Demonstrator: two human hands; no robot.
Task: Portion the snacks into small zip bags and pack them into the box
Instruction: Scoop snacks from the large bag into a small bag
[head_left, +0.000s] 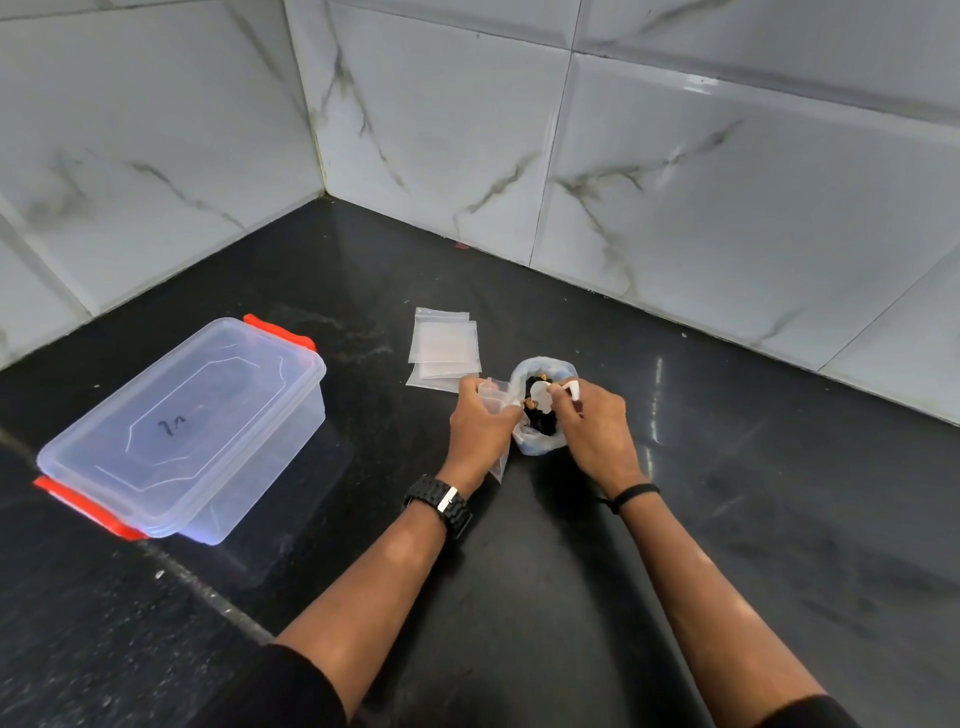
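The left hand (480, 421) is gripping a small clear plastic zip bag (493, 402), fingers curled round its mouth and holding it just beside the snacks. The right hand (592, 415) is pinching a small white plastic scoop (545, 397), which is dipping into the dark mixed snacks (537, 415) sitting in a pale, thin plastic bag with a rolled-down rim (535, 441). Both are working near the middle of the glossy black stone surface (675, 545).

At about 11 o'clock from the hands, touching the snack bag's far side, a loose stack of empty clear zip bags (444, 345) is lying flat. Well apart at 9 o'clock, the clear rectangular plastic box with red clips (182, 431) is sitting with its lid on.

The task is looking to be at its very start. The held bag is appearing empty or nearly so, though its contents are partly hidden by the fingers. No filled, sealed bags are showing anywhere on the surface, and nothing is visible through the box's clear walls. Filling this bag, sealing it, repeating with the stacked ones, unclipping the box and packing it are all still waiting.
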